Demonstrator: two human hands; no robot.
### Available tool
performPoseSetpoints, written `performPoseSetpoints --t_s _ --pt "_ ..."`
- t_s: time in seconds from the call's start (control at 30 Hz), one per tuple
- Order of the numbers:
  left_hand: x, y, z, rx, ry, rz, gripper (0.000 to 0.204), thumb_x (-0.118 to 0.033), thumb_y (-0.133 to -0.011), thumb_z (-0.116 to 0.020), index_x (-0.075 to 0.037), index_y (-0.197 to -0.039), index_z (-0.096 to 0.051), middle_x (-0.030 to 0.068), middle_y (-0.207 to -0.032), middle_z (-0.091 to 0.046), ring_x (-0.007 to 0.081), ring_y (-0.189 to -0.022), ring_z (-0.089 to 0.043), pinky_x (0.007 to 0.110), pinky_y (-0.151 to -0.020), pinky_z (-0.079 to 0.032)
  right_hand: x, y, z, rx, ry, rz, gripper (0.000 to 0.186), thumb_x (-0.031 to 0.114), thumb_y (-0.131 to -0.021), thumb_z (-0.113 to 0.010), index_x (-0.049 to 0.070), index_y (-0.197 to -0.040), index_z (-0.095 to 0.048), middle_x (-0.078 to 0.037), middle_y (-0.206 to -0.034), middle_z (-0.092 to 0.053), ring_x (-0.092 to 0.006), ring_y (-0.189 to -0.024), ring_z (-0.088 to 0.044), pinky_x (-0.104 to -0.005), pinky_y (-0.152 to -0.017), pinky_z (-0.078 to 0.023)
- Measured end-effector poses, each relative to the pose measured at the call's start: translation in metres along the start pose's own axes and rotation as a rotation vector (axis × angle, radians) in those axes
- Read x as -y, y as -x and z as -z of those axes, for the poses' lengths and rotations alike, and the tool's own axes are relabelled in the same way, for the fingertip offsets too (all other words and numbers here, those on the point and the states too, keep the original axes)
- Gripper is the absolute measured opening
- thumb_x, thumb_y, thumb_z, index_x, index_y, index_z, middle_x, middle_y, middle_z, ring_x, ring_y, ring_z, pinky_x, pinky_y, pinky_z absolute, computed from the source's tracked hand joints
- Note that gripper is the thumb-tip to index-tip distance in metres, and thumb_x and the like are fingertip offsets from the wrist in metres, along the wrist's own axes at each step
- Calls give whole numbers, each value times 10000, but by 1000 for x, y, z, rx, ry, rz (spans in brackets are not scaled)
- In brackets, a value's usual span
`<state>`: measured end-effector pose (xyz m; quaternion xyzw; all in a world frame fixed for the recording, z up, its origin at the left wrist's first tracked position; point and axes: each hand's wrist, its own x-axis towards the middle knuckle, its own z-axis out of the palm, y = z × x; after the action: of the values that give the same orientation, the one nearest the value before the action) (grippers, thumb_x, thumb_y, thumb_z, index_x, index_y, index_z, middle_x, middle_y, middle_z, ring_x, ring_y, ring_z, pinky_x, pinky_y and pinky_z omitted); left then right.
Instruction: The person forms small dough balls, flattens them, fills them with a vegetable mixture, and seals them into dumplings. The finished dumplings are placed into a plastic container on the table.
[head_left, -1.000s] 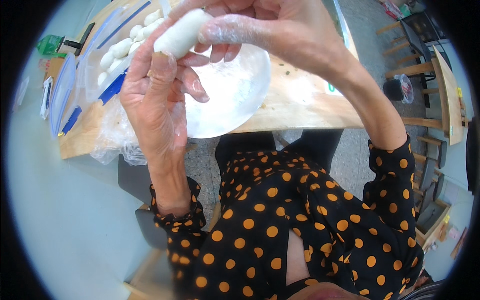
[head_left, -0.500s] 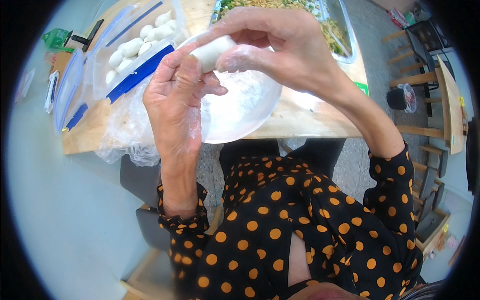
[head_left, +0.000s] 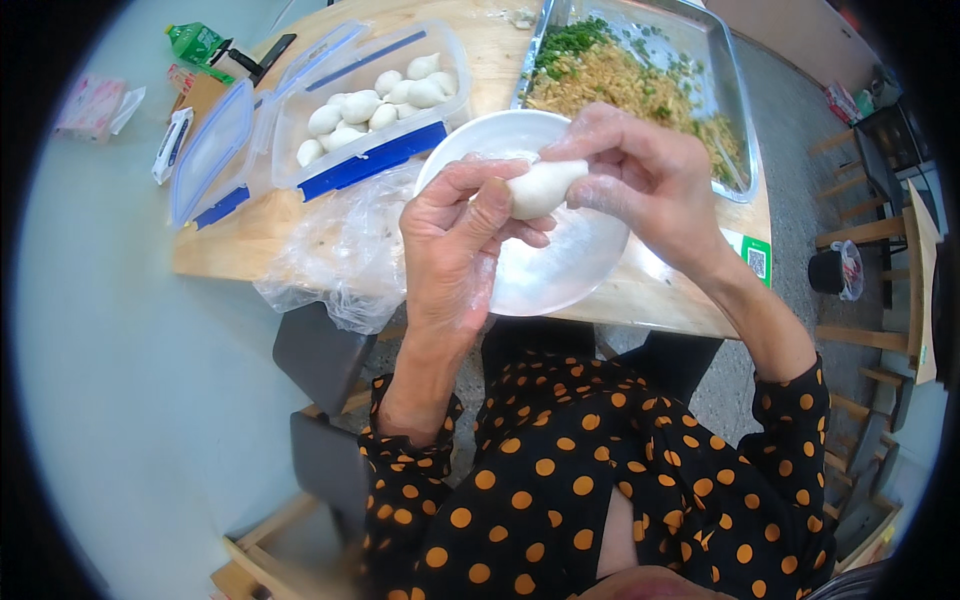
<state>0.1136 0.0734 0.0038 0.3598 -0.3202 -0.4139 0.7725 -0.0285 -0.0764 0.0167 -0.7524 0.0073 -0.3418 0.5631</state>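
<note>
A plump white dough piece [head_left: 540, 190] is held over a white bowl [head_left: 560, 280] dusted with flour. My left hand [head_left: 450, 245] is closed on the dough's left end, thumb against it. My right hand [head_left: 660, 190] grips the tapered right end between thumb and fingers, both hands powdery. At the back left, a lidded clear container [head_left: 303, 110] with blue clips stands open, holding several white dough pieces [head_left: 384, 117]. A metal tray [head_left: 740, 150] of golden chopped filling [head_left: 630, 75] and chopped greens lies behind my right hand.
Crumpled plastic bags [head_left: 330, 270] hang over the wooden table's [head_left: 220, 250] near edge. Farther left are a green bottle [head_left: 195, 42] and a pink packet [head_left: 92, 105]. Chairs [head_left: 320, 355] stand beside the table, and a black bin [head_left: 825, 272] is at the right.
Both hands have moved down and to the right in the picture with the dough. The view has shifted, showing more of the tray. The dough's right end now looks more tapered.
</note>
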Motion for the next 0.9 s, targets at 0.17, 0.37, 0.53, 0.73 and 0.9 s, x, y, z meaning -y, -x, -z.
performPoseSetpoints --t_s 0.17,0.37,0.53,0.73,0.9 --pt "-4 0 -5 -66 -122 -30 309 -164 -1015 -633 96 -1183 -644 188 -1029 -711 238 -809 -726 329 -707 -621 1 -1 -6 -49 9 -9 314 -7 -851 -755 -26 -1160 -698 -99 -1065 -692 -150 -941 -692 -259 -836 -602" --pt "-13 -4 1 -13 -119 19 359 -216 -1034 -611 96 -1211 -630 180 -989 -707 212 -798 -718 313 -686 -619 6 -9 -8 18 252 211 328 7 -825 -772 1 -1148 -713 -88 -954 -684 -144 -826 -679 -244 -744 -592" --pt "-16 -6 -3 7 -116 88 378 -222 -1027 -624 101 -1224 -616 172 -969 -703 179 -748 -690 294 -624 -601 10 -14 -10 6 377 263 324 17 -815 -784 -1 -1132 -721 -81 -858 -681 -145 -753 -680 -248 -665 -571" --pt "-8 -5 0 -60 -122 86 487 -335 -1020 -632 102 -1234 -605 164 -908 -690 143 -628 -638 257 -521 -546 8 -15 -15 -9 314 229 323 32 -812 -792 -5 -1125 -722 -69 -812 -680 -140 -716 -679 -244 -631 -554" --pt "-14 -4 15 19 -80 192 529 -414 -1004 -636 87 -1176 -630 158 -788 -672 119 -534 -600 213 -425 -477 6 -18 -12 61 335 242 351 14 -802 -790 -3 -1145 -718 -66 -811 -679 -135 -703 -672 -254 -619 -548"
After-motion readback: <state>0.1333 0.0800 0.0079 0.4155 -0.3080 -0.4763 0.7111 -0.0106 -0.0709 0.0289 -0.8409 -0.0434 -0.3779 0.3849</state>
